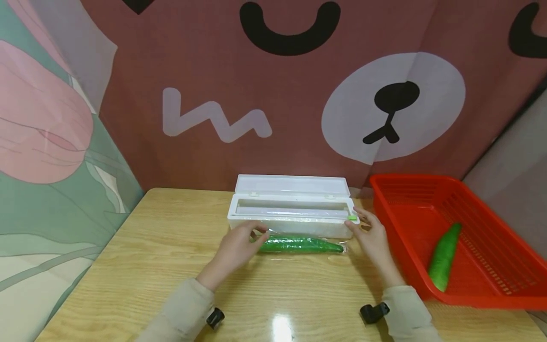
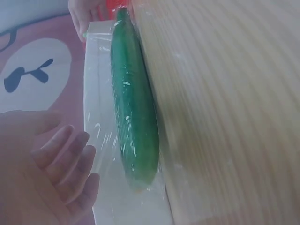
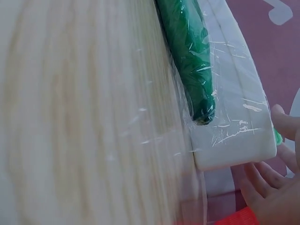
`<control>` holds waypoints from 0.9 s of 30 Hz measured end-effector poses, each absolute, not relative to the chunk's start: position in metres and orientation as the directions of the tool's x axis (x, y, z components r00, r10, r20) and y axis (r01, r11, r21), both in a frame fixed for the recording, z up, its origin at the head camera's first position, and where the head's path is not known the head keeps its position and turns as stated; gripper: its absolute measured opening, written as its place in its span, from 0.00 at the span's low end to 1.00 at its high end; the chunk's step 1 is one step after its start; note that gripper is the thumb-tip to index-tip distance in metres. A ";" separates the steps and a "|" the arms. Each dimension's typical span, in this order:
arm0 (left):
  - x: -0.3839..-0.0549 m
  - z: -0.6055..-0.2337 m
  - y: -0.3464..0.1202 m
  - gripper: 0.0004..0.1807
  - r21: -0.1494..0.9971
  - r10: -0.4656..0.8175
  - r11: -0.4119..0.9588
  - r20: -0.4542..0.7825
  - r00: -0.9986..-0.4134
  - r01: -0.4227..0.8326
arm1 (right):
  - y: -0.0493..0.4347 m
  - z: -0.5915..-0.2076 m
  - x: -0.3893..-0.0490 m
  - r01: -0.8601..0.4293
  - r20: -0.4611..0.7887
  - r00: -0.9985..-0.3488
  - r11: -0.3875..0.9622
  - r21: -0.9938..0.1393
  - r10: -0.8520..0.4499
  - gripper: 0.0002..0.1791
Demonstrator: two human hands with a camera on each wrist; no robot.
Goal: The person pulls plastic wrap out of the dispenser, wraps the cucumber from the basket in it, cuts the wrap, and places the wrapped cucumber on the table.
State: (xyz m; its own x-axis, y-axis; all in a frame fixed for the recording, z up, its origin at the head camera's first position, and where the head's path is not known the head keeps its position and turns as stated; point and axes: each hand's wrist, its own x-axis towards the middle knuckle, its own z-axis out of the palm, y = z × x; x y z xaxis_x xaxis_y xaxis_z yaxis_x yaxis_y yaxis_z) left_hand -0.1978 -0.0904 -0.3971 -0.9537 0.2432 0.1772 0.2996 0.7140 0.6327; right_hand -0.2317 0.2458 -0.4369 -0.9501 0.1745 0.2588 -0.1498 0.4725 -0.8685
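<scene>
A white cling film dispenser [image 1: 290, 228] stands at the back of the table with its lid [image 1: 292, 185] raised and a film roll [image 1: 292, 212] inside. Along its front lies a green cucumber [image 1: 299, 244], covered by clear film that stretches from the box. My left hand [image 1: 239, 244] is over the cucumber's left end; in the left wrist view its fingers [image 2: 70, 164] are loosely bent, with nothing in them. My right hand [image 1: 371, 235] grips the dispenser's right end, thumb in front and fingers at the side, around the green slide cutter [image 1: 352, 217].
A red plastic basket [image 1: 410, 266] is at the right, close beside my right hand, with another cucumber [image 1: 445, 256] in it. A curtain [image 1: 299, 152] printed with a bear's face hangs behind the wooden table [image 1: 171, 228].
</scene>
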 end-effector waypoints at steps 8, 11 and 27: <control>-0.203 -0.395 -0.074 0.11 0.620 0.317 0.705 0.160 -0.935 0.345 | 0.253 -0.439 -0.236 -0.202 0.259 -0.964 0.463 -0.863 0.062 0.28; -0.205 -0.393 -0.069 0.11 0.604 0.343 0.707 0.163 -0.925 0.368 | 0.257 -0.439 -0.237 -0.217 0.261 -0.965 0.471 -0.855 0.029 0.28; -0.221 -0.381 -0.030 0.12 0.601 0.459 0.663 0.145 -0.876 0.447 | 0.260 -0.431 -0.241 -0.149 0.175 -0.984 0.579 -0.802 -0.011 0.32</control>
